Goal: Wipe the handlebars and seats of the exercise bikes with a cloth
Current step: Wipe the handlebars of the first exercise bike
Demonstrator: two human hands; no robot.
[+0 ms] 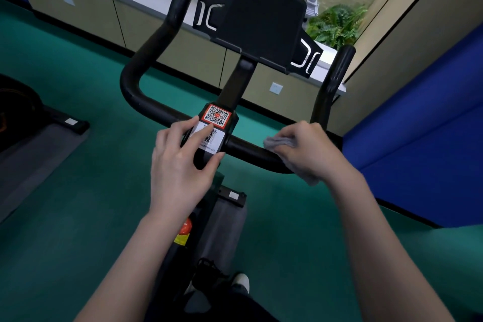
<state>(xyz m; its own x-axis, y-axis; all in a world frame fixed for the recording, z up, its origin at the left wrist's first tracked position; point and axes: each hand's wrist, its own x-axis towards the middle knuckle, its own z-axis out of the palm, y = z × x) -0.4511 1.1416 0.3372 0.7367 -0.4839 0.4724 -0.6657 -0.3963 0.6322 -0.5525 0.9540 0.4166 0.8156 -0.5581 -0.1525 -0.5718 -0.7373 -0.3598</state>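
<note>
Wiping handlebar (245, 150) at 3 o'clock: your right hand (311, 146) clutches cloth (279, 142), left hand (177, 162) lies flat on stem block (218, 119); seats likely remain.

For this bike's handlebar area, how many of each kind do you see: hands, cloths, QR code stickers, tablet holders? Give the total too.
Hands: 2, the left hand and the right hand
Cloths: 1, the grey cloth
QR code stickers: 2, the red-framed QR sticker and the white QR sticker
Tablet holders: 1, the tablet holder
Total: 6
</note>
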